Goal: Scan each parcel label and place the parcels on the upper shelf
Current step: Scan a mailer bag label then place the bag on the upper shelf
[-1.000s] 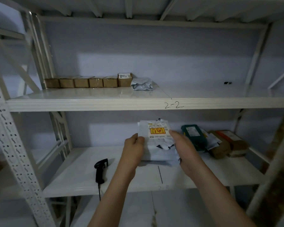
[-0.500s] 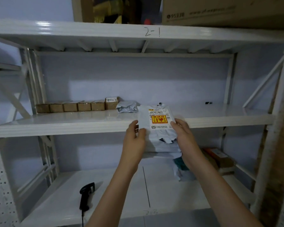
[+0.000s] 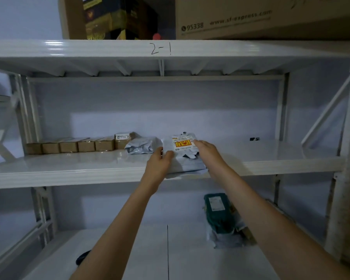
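Both hands, left hand (image 3: pixel 160 162) and right hand (image 3: pixel 207 151), grip one white parcel (image 3: pixel 183 152) on the upper shelf (image 3: pixel 69 168). Six brown boxes (image 3: pixel 77 145) and one grey bag (image 3: pixel 142 145) sit beside it

A large cardboard box (image 3: pixel 267 16) printed "95338" and "www.sf-express.com" is seen on the top level marked "2-1", with dark and yellow printed cartons (image 3: pixel 113 19) stacked just to its left, and a pale wall (image 3: pixel 170 110) is seen behind the racking.
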### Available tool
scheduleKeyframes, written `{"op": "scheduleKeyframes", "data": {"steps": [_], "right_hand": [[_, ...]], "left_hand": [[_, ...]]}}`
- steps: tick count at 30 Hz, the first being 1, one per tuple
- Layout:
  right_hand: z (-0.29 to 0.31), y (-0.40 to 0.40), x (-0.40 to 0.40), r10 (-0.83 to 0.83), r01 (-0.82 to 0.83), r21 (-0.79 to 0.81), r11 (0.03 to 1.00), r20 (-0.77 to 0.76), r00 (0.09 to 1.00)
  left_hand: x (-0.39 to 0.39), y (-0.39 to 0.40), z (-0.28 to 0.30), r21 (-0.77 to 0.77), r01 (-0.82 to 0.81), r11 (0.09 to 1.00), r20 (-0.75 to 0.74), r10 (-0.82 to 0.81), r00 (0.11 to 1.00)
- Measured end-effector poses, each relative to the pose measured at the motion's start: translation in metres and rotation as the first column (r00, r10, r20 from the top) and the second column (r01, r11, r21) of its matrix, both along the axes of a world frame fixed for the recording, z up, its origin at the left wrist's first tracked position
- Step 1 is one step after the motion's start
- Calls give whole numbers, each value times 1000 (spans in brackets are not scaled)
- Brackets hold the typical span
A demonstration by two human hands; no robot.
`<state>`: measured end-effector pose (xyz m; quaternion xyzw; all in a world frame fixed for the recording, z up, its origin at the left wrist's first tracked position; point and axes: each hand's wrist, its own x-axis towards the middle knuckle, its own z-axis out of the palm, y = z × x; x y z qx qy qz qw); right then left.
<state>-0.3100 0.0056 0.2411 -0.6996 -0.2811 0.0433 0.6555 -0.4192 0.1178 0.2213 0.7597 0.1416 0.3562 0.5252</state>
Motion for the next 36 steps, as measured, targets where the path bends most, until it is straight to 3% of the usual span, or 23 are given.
{"op": "scheduleKeyframes", "data": {"steps": [10,15,20,26,29,33,36], "right_hand": [[8,59,87,59,-70,-105,992,-105,993],[12,94,124,160,-187,-145,972,-177,971],[6,126,161,242,-291,-312,904,-188,952],[10,148,194,420,-456,-467,758,-185,888],[13,160,211,417,-394,-600,697,-109,903],[20,179,220,416,-366,-662,654,-90,905],[22,193,228,410,-362,-679,639,-97,907]], "left_hand": [[73,68,16,89,48,995,-123,-37,992],[98,113,21,151,211,966,-283,-163,945],[130,167,26,352,264,898,-492,-63,868],[165,199,28,430,153,890,-481,82,873],[179,210,29,592,146,793,-503,222,836],[194,220,40,820,177,544,-490,509,707],[191,221,55,813,228,535,-534,531,658]]}}
